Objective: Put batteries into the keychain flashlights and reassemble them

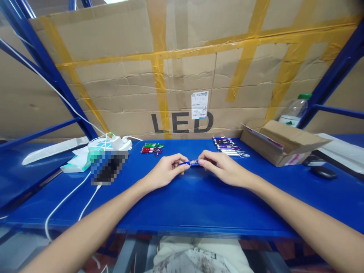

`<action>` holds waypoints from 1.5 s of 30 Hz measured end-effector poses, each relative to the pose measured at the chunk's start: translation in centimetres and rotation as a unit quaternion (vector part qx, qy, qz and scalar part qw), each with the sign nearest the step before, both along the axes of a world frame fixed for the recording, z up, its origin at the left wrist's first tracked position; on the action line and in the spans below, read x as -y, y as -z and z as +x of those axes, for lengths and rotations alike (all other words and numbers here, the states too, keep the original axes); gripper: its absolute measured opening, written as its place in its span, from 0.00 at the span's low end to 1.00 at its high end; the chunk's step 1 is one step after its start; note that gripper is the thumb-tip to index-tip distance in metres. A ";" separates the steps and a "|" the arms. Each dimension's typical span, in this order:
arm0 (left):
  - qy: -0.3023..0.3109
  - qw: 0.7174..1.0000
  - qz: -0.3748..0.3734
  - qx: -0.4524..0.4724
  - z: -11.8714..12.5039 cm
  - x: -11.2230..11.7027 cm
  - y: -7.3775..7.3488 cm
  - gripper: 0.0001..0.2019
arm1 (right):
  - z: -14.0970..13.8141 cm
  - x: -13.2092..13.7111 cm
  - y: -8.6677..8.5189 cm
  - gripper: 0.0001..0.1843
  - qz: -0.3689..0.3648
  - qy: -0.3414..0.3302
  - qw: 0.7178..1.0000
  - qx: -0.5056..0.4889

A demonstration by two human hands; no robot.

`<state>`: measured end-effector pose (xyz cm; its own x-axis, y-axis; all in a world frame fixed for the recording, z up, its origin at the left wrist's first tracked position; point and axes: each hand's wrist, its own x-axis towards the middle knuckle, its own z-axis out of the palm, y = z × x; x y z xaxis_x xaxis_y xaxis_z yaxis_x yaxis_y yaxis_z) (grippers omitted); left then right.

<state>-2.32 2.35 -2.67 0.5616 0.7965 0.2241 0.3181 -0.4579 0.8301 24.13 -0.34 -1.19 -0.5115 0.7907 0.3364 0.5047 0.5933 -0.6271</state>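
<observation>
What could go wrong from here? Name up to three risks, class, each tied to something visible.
1. The slim, shiny blue cylinder, pinched by the left grip and right grip, might slip and roll across the smooth blue tabletop.
2. The row of slim blue, black, purple and silver-coloured cylinders lies beyond the right grip, which could knock it out of line.
3. The thin white cable runs near the left forearm, which might snag it and tug the dark, pixelated object.

blue piece (193,163): glossy, metallic-looking | tabletop (187,204): smooth, glossy | backboard (125,87): creased cardboard
</observation>
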 end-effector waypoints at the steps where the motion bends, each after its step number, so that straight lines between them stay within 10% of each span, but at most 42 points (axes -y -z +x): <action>1: -0.006 1.000 0.010 -0.009 0.0 0.0 0.1 0.17 | -0.1 0.0 0.1 0.19 -0.016 -0.001 1.000 -0.007; 12: 0.031 0.999 -0.007 -0.026 -0.1 0.2 -0.3 0.16 | -0.4 0.1 0.3 0.19 -0.033 -0.020 0.999 -0.020; 32: 0.102 0.981 -0.160 0.035 -0.1 -0.2 -0.5 0.29 | 0.4 0.2 -0.3 0.11 0.181 -0.037 0.980 0.074; 45: 0.052 0.996 -0.072 0.017 -0.3 -0.7 -0.3 0.22 | 2.5 -0.3 -2.6 0.11 -0.021 0.034 0.972 0.230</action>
